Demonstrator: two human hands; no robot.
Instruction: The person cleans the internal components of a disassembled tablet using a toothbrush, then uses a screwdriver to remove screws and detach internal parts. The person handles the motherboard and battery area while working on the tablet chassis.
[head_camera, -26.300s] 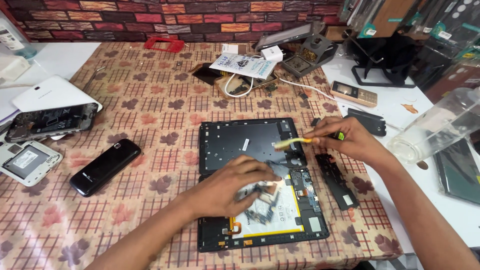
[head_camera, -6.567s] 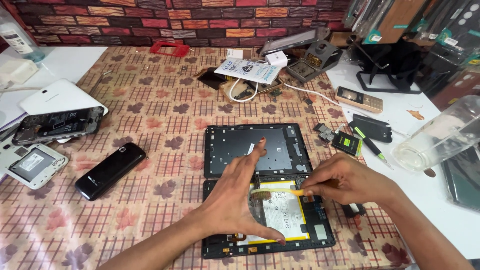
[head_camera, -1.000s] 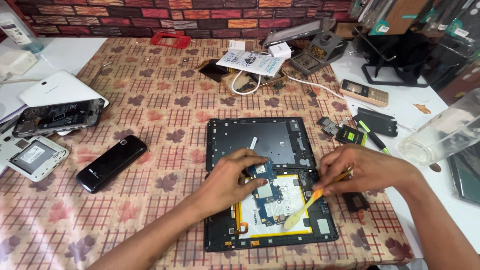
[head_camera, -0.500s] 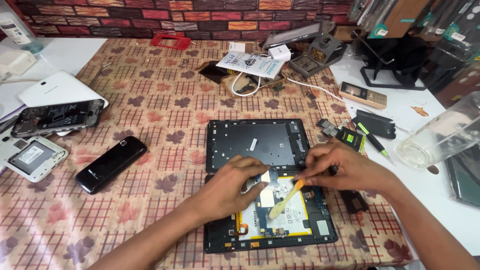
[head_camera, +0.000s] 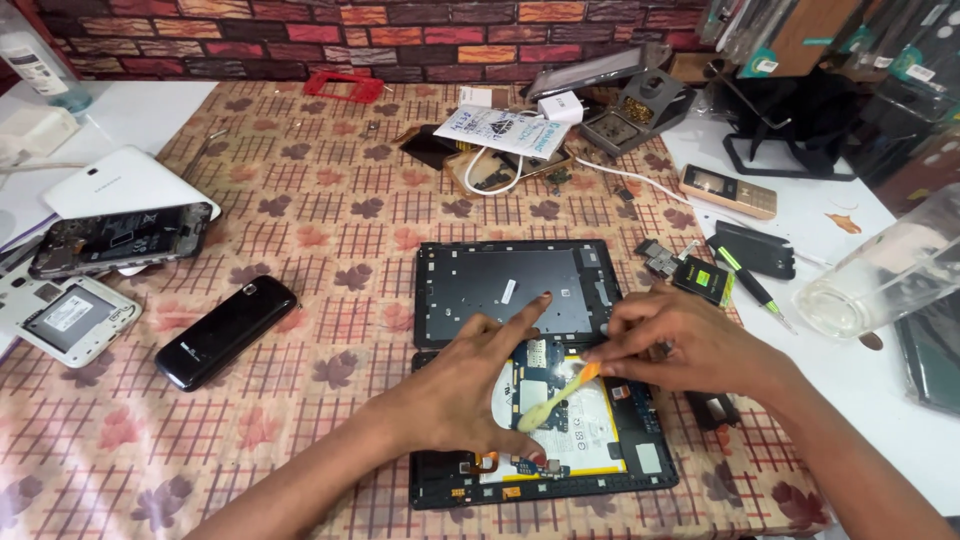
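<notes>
An opened black tablet (head_camera: 640, 478) lies near the table's front edge, its white battery (head_camera: 590, 440) and blue circuit board (head_camera: 538, 362) exposed. Its black back cover (head_camera: 505, 290) lies just behind it. My left hand (head_camera: 470, 385) rests flat on the tablet's insides, index finger stretched toward the back cover. My right hand (head_camera: 680, 345) grips a yellow toothbrush (head_camera: 553, 400), whose head touches the board and battery beside my left hand.
A black phone (head_camera: 227, 330), a dismantled phone (head_camera: 120, 238) and a white cover (head_camera: 65, 315) lie at left on the patterned cloth (head_camera: 330, 210). A screwdriver (head_camera: 745, 282), small black battery parts (head_camera: 755, 248), a bar phone (head_camera: 727, 190) and a clear plastic jar (head_camera: 885, 275) stand right.
My right hand has shifted left and up over the tablet, bringing the brush head from the battery's lower part toward the circuit board. My left index finger now points further out.
</notes>
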